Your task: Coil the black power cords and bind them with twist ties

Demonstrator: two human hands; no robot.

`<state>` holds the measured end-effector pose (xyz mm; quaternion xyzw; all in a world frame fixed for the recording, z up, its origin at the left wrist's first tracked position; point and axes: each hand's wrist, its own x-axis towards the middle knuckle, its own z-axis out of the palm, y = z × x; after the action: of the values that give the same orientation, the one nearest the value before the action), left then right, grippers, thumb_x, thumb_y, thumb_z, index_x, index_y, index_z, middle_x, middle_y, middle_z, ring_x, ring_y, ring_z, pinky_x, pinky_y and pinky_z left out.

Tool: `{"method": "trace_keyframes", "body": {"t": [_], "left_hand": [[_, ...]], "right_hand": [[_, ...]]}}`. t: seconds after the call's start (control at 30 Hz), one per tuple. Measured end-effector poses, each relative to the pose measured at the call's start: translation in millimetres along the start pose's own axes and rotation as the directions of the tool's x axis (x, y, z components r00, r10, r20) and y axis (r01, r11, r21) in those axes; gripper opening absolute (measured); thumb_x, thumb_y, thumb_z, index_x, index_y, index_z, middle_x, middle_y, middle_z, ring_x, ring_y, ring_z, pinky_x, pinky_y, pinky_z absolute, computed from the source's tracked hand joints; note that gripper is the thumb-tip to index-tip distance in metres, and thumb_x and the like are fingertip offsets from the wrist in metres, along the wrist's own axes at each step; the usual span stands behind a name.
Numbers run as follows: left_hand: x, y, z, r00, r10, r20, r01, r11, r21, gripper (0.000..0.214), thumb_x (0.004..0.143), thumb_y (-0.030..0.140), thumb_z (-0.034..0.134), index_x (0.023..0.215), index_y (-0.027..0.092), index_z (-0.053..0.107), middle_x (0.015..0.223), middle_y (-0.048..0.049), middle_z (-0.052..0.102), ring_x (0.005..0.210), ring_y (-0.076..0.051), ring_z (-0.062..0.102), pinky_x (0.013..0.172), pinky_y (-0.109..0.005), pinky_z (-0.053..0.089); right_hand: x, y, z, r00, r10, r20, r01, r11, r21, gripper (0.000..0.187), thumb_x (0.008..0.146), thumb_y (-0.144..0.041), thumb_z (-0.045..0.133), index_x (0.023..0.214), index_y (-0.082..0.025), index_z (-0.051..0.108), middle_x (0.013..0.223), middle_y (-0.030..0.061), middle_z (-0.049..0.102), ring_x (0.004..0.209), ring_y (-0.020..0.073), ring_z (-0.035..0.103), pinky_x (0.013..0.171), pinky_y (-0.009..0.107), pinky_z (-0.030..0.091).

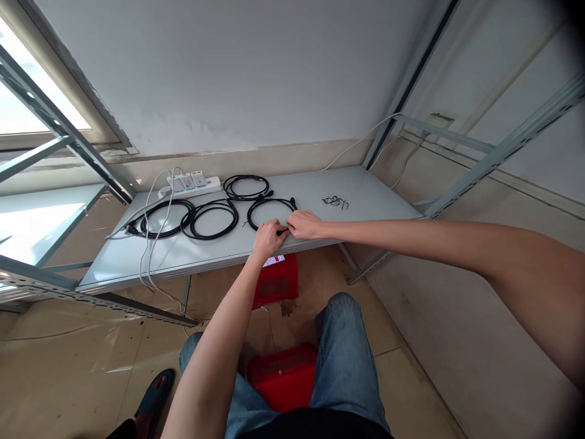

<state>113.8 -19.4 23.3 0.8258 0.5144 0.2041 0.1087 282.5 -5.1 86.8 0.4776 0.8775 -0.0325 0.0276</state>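
Several coiled black cables lie on a low grey metal shelf (365, 189). My left hand (269, 236) and my right hand (305, 224) meet at the near edge of the rightmost coil (270, 211), fingers pinched together on its cable. Left of it lie a second coil (210, 219) and a third coil (161, 218). Another coil (245, 186) sits behind, next to a white power strip (191, 183). A small pile of black twist ties (335, 201) lies to the right of my hands.
White cords run from the power strip over the shelf's front edge to the floor. Grey steel uprights frame the shelf on both sides. Red plastic stools (276, 281) stand on the tiled floor under me, between my knees.
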Motion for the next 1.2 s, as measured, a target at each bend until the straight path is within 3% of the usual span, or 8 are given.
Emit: {"method": "trace_keyframes", "body": {"t": [0.07, 0.17, 0.27, 0.4, 0.5, 0.67, 0.93, 1.2], "left_hand": [[-1, 1, -0.8, 1.000, 0.001, -0.009, -0.001, 1.000, -0.003, 0.031, 0.102, 0.036, 0.053, 0.115, 0.028, 0.080, 0.103, -0.0064, 0.068, 0.099, -0.023, 0.063, 0.086, -0.033, 0.042], [-1, 2, -3.2, 1.000, 0.003, -0.013, -0.003, 1.000, -0.007, 0.031, 0.103, 0.038, 0.053, 0.115, 0.029, 0.080, 0.102, -0.0061, 0.067, 0.098, -0.023, 0.063, 0.086, -0.033, 0.041], [-2, 4, -5.3, 1.000, 0.001, -0.013, -0.001, 1.000, -0.007, 0.031, 0.103, 0.037, 0.052, 0.115, 0.029, 0.080, 0.102, -0.0060, 0.067, 0.097, -0.022, 0.063, 0.086, -0.033, 0.041], [-2, 3, -4.4, 1.000, -0.006, -0.008, 0.006, 1.000, -0.013, 0.031, 0.103, 0.037, 0.053, 0.118, 0.029, 0.079, 0.104, -0.0063, 0.068, 0.098, -0.022, 0.064, 0.087, -0.033, 0.042], [-1, 0, -1.2, 1.000, -0.010, -0.014, 0.009, 1.000, -0.018, 0.030, 0.102, 0.036, 0.054, 0.118, 0.028, 0.079, 0.107, -0.0064, 0.070, 0.099, -0.023, 0.065, 0.088, -0.033, 0.042], [1, -2, 3.7, 0.998, -0.033, -0.045, 0.033, 0.999, 0.000, 0.027, 0.101, 0.035, 0.055, 0.099, 0.022, 0.080, 0.102, -0.0079, 0.071, 0.095, -0.024, 0.065, 0.087, -0.034, 0.042], [2, -2, 3.4, 0.999, -0.027, -0.028, 0.026, 0.999, -0.020, 0.029, 0.101, 0.033, 0.054, 0.092, 0.025, 0.080, 0.096, -0.0059, 0.069, 0.093, -0.023, 0.065, 0.085, -0.034, 0.042], [0, 1, -0.3, 0.999, -0.046, -0.025, 0.045, 0.998, -0.037, 0.028, 0.099, 0.032, 0.055, 0.091, 0.023, 0.080, 0.096, -0.0070, 0.068, 0.092, -0.023, 0.065, 0.082, -0.033, 0.041]], "right_hand": [[0, -5, 1, 0.978, 0.208, 0.013, -0.207, 0.957, 0.204, 0.010, 0.083, -0.015, 0.058, 0.078, -0.014, 0.067, 0.075, 0.0107, 0.070, 0.074, 0.0200, 0.065, 0.062, 0.026, 0.039], [1, -11, 1, 0.868, 0.452, 0.204, -0.489, 0.710, 0.506, 0.013, 0.085, -0.015, 0.057, 0.074, -0.015, 0.063, 0.070, 0.0082, 0.069, 0.062, 0.0146, 0.060, 0.055, 0.024, 0.040], [2, -8, -4, 0.841, 0.433, 0.323, -0.534, 0.573, 0.621, 0.016, 0.090, -0.017, 0.059, 0.074, -0.014, 0.062, 0.072, 0.0078, 0.069, 0.057, 0.0112, 0.058, 0.052, 0.022, 0.039], [0, 7, -17, 0.950, 0.187, 0.249, -0.282, 0.853, 0.438, 0.027, 0.101, -0.028, 0.053, 0.081, -0.014, 0.064, 0.077, 0.0091, 0.071, 0.059, 0.0134, 0.061, 0.055, 0.023, 0.039], [-3, 13, -25, 0.993, -0.079, 0.085, 0.081, 0.996, -0.023, 0.020, 0.103, -0.028, 0.050, 0.101, -0.014, 0.064, 0.094, 0.0138, 0.072, 0.073, 0.0192, 0.066, 0.061, 0.025, 0.039], [-4, 15, -21, 0.860, -0.489, 0.147, 0.493, 0.721, -0.486, 0.038, 0.095, -0.005, 0.047, 0.132, -0.011, 0.053, 0.106, 0.0158, 0.068, 0.082, 0.0202, 0.062, 0.062, 0.027, 0.038], [13, 31, -8, 0.688, -0.688, 0.230, 0.667, 0.476, -0.573, 0.030, 0.098, -0.002, 0.039, 0.099, -0.010, 0.068, 0.087, 0.0116, 0.066, 0.081, 0.0201, 0.060, 0.068, 0.030, 0.042], [6, 7, -15, 0.832, -0.500, 0.240, 0.547, 0.666, -0.508, 0.028, 0.090, 0.004, 0.046, 0.105, -0.004, 0.069, 0.088, 0.0139, 0.068, 0.079, 0.0218, 0.062, 0.065, 0.031, 0.042]]}}
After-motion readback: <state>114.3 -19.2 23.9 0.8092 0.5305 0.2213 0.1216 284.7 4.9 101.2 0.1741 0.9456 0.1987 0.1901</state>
